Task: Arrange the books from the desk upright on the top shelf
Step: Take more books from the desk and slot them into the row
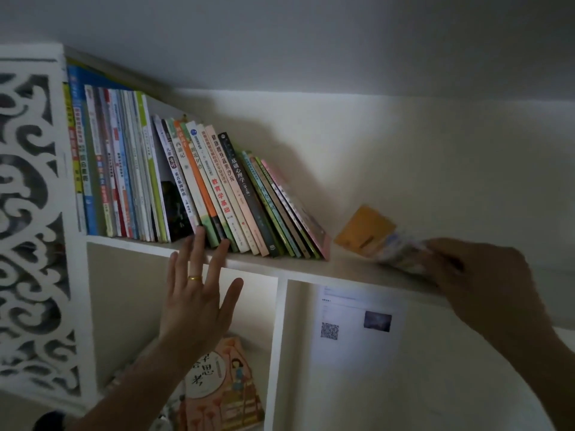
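A row of books (193, 181) stands on the top shelf (351, 269); the left ones are upright, the right ones lean left. My left hand (199, 287), fingers spread and straight, touches the bottom edges of the leaning books in the middle of the row. My right hand (476, 275) grips a blurred book with an orange cover (367, 231) and holds it low over the shelf, to the right of the row and apart from it.
A white carved panel (31, 213) closes the shelf's left end. Below the shelf, a compartment holds a pink illustrated book (224, 387). A paper with a QR code (354, 325) hangs on the wall at the lower right. The shelf's right part is bare.
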`<control>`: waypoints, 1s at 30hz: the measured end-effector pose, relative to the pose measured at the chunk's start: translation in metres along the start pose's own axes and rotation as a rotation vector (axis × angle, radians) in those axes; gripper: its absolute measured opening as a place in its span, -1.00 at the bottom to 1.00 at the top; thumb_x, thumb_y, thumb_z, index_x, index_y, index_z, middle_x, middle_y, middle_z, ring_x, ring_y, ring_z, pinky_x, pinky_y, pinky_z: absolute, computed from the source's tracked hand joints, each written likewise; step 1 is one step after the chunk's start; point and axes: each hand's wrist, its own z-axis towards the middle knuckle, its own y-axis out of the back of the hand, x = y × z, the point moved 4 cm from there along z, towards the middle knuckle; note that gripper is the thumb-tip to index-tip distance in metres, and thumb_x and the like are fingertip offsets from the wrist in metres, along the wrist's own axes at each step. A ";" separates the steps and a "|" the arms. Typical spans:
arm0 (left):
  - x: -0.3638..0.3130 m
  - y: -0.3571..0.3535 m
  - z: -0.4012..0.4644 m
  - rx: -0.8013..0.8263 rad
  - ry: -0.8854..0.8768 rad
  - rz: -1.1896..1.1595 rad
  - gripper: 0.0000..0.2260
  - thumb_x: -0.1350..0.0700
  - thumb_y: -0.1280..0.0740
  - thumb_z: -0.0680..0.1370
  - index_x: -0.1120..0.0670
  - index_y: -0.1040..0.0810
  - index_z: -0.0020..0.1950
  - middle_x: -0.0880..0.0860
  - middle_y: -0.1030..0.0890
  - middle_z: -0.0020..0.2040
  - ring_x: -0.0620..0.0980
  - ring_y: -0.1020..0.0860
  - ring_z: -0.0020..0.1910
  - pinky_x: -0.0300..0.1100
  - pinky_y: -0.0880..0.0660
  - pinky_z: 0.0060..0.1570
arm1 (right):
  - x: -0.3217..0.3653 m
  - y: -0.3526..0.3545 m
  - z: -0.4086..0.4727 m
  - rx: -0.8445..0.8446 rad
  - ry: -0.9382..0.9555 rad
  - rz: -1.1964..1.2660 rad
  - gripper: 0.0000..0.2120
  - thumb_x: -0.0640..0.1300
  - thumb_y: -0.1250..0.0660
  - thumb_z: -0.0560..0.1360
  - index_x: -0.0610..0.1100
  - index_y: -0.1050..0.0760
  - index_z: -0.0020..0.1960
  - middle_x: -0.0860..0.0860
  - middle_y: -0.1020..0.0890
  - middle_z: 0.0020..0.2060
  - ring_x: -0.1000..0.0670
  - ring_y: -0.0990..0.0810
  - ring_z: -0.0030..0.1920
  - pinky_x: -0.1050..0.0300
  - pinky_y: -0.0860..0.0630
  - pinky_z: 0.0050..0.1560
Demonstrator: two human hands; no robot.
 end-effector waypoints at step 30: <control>-0.007 0.013 -0.008 0.149 0.088 -0.121 -0.24 -0.36 -0.08 0.62 -0.17 0.27 0.66 0.06 0.30 0.67 0.10 0.34 0.63 0.15 -0.01 0.49 | 0.144 -0.155 0.072 0.782 -0.063 0.531 -0.04 0.25 -0.48 0.46 0.10 0.02 0.65 0.00 -0.40 0.52 -0.11 -0.42 0.46 0.10 -0.32 0.33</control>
